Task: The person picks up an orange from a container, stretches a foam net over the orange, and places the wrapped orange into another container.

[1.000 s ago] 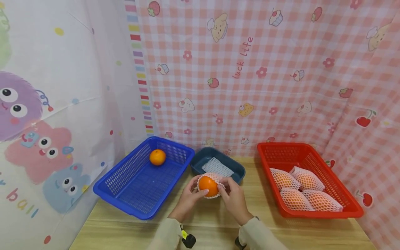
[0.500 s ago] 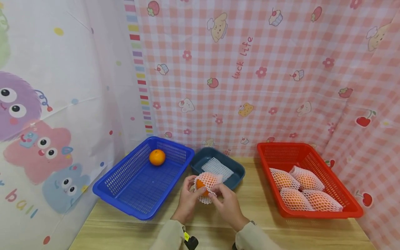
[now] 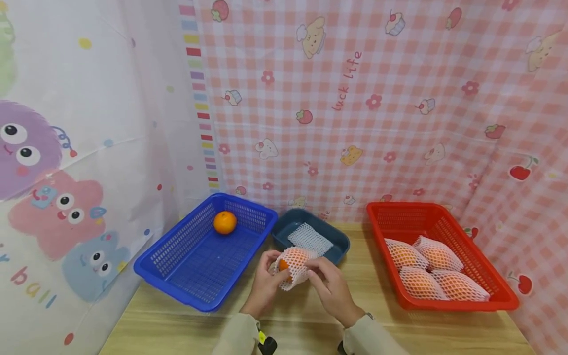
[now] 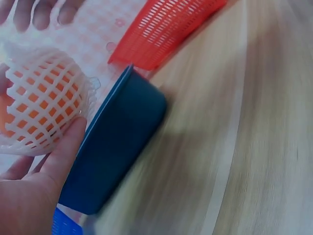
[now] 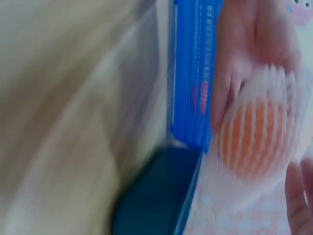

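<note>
An orange (image 3: 283,265) sits inside a white foam net sleeve (image 3: 296,257) above the table's middle, a patch of bare peel showing on its left. My left hand (image 3: 264,285) holds the sleeved orange, thumb in front; in the left wrist view its thumb (image 4: 68,142) presses the mesh. My right hand (image 3: 334,290) is at the sleeve's right side. Its fingers (image 4: 41,17) look loosely bent and apart from the net in the left wrist view. Behind the hands, a dark teal bin (image 3: 341,241) contains flat foam nets (image 3: 309,239).
A blue basket (image 3: 146,261) on the left holds one bare orange (image 3: 225,223). To the right stands a red basket (image 3: 501,288) with several net-wrapped oranges (image 3: 419,283). Patterned curtains (image 3: 284,123) rise behind and at both sides of the wooden table (image 3: 301,328).
The net has been drawn further over the orange, covering most of the peel. My right hand has come away from the net's front edge, toward the right side.
</note>
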`<act>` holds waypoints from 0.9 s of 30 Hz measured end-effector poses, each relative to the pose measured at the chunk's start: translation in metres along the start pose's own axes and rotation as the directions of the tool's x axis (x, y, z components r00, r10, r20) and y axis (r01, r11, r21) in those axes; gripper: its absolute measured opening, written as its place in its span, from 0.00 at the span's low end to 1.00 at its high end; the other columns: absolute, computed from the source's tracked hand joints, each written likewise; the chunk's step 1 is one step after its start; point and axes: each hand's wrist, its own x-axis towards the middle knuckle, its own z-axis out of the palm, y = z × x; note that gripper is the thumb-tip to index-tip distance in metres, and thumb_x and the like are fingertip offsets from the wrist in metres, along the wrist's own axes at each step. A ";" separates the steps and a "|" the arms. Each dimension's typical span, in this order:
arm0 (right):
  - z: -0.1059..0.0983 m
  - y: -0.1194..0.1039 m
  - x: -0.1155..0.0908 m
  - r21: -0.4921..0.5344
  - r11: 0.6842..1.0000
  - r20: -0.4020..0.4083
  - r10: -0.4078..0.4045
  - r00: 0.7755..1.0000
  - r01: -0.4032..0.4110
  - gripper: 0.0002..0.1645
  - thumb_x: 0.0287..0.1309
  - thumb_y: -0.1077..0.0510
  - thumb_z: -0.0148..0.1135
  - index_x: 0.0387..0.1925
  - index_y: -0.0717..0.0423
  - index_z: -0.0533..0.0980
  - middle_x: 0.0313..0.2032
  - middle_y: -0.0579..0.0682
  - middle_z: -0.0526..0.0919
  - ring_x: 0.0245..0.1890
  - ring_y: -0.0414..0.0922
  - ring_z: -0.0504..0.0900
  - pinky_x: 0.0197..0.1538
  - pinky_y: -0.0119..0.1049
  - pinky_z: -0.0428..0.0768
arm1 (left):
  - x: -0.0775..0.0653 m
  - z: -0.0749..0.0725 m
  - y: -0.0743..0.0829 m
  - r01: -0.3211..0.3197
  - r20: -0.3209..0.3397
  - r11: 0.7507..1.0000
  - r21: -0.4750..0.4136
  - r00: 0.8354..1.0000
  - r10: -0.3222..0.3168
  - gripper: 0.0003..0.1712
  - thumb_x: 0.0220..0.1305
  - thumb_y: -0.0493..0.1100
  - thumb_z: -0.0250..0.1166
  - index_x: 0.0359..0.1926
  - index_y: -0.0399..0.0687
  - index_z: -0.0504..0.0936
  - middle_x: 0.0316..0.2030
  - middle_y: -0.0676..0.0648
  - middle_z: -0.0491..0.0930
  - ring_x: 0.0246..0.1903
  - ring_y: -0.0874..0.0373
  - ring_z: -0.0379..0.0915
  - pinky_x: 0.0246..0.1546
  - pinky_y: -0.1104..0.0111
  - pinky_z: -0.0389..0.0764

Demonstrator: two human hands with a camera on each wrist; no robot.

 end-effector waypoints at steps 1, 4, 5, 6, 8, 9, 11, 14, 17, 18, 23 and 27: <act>-0.004 0.002 0.002 -0.024 1.000 -0.010 -0.013 1.000 0.012 0.15 0.57 0.70 0.63 0.47 0.57 0.78 0.43 0.50 0.81 0.39 0.44 0.78 0.40 0.32 0.79 | 0.000 -0.001 0.001 -0.008 0.015 1.000 0.016 1.000 0.008 0.29 0.52 0.28 0.66 0.54 0.33 0.65 0.50 0.38 0.69 0.50 0.42 0.70 0.45 0.67 0.79; -0.014 0.008 0.007 -0.113 0.993 0.043 -0.012 0.999 0.017 0.25 0.52 0.66 0.69 0.54 0.57 0.76 0.52 0.52 0.77 0.50 0.48 0.74 0.49 0.42 0.77 | -0.001 -0.001 0.003 -0.014 0.061 0.999 0.042 0.998 0.012 0.28 0.52 0.29 0.67 0.54 0.34 0.65 0.52 0.37 0.68 0.50 0.43 0.72 0.44 0.67 0.79; -0.017 0.010 0.008 -0.132 0.991 0.084 -0.002 0.996 0.013 0.30 0.51 0.64 0.71 0.57 0.56 0.74 0.57 0.52 0.75 0.55 0.49 0.72 0.53 0.46 0.75 | -0.002 -0.001 0.004 -0.008 0.079 0.999 0.045 0.997 0.004 0.28 0.53 0.29 0.67 0.54 0.34 0.64 0.53 0.37 0.68 0.49 0.46 0.72 0.44 0.67 0.79; -0.019 0.011 0.009 -0.143 0.990 0.136 0.017 0.991 0.002 0.35 0.50 0.61 0.73 0.60 0.54 0.72 0.61 0.52 0.72 0.60 0.50 0.68 0.56 0.51 0.73 | -0.003 0.000 0.006 0.001 0.098 0.999 0.043 0.995 -0.005 0.29 0.53 0.28 0.67 0.54 0.34 0.64 0.53 0.37 0.68 0.49 0.48 0.73 0.44 0.66 0.79; -0.023 0.013 0.011 -0.162 0.987 0.241 0.046 0.970 -0.006 0.44 0.47 0.56 0.76 0.66 0.50 0.68 0.67 0.51 0.66 0.66 0.52 0.62 0.60 0.58 0.68 | -0.005 0.001 0.009 0.019 0.133 0.999 0.038 0.991 -0.024 0.28 0.53 0.28 0.66 0.53 0.33 0.63 0.55 0.36 0.67 0.49 0.49 0.74 0.43 0.66 0.80; -0.024 0.013 0.013 -0.171 0.985 0.289 0.053 0.956 -0.002 0.48 0.45 0.54 0.78 0.69 0.48 0.65 0.69 0.51 0.63 0.67 0.52 0.60 0.60 0.59 0.67 | -0.006 0.002 0.010 0.024 0.148 0.999 0.037 0.989 -0.029 0.28 0.53 0.27 0.66 0.53 0.33 0.63 0.55 0.36 0.67 0.49 0.47 0.74 0.43 0.66 0.80; -0.025 0.013 0.015 -0.184 0.983 0.368 0.062 0.928 0.007 0.55 0.42 0.52 0.80 0.71 0.44 0.61 0.72 0.49 0.58 0.69 0.52 0.57 0.61 0.58 0.67 | -0.008 0.005 0.011 0.032 0.178 0.999 0.024 0.983 -0.036 0.28 0.53 0.26 0.65 0.52 0.32 0.62 0.56 0.35 0.67 0.49 0.46 0.75 0.41 0.65 0.81; -0.025 0.014 0.016 -0.204 0.979 0.434 0.074 0.898 0.018 0.58 0.40 0.53 0.81 0.72 0.41 0.59 0.73 0.45 0.54 0.70 0.51 0.56 0.61 0.55 0.69 | -0.009 0.007 0.014 0.030 0.220 0.999 0.013 0.975 -0.032 0.27 0.51 0.25 0.64 0.50 0.31 0.62 0.57 0.34 0.67 0.49 0.42 0.74 0.39 0.65 0.82; -0.023 0.014 0.014 -0.215 0.977 0.451 0.092 0.888 0.008 0.56 0.41 0.54 0.80 0.71 0.43 0.61 0.72 0.46 0.56 0.69 0.50 0.59 0.62 0.53 0.68 | -0.010 0.010 0.017 0.031 0.252 0.999 0.033 0.967 -0.038 0.26 0.51 0.25 0.63 0.49 0.31 0.61 0.58 0.34 0.67 0.49 0.41 0.74 0.38 0.65 0.82; -0.023 0.014 0.014 -0.217 0.976 0.448 0.100 0.889 0.000 0.54 0.42 0.53 0.80 0.71 0.44 0.62 0.72 0.46 0.58 0.68 0.50 0.60 0.62 0.53 0.68 | -0.010 0.011 0.019 0.033 0.258 0.999 0.035 0.965 -0.041 0.26 0.51 0.26 0.63 0.49 0.31 0.61 0.58 0.34 0.66 0.49 0.41 0.74 0.38 0.64 0.82; -0.019 0.017 0.010 -0.212 0.977 0.394 0.080 0.916 0.006 0.48 0.41 0.53 0.80 0.65 0.52 0.68 0.65 0.53 0.67 0.63 0.51 0.67 0.59 0.53 0.72 | -0.010 0.010 0.019 0.002 0.255 0.995 0.103 0.967 -0.029 0.29 0.52 0.29 0.64 0.56 0.34 0.63 0.58 0.35 0.67 0.52 0.42 0.73 0.44 0.64 0.80; -0.018 0.022 0.006 -0.202 0.979 0.355 0.054 0.933 0.020 0.47 0.38 0.55 0.81 0.62 0.54 0.69 0.61 0.56 0.71 0.60 0.52 0.69 0.56 0.54 0.74 | -0.008 0.005 0.017 -0.072 0.224 0.975 0.212 0.974 0.023 0.33 0.56 0.34 0.68 0.61 0.36 0.65 0.59 0.34 0.67 0.59 0.39 0.65 0.54 0.57 0.74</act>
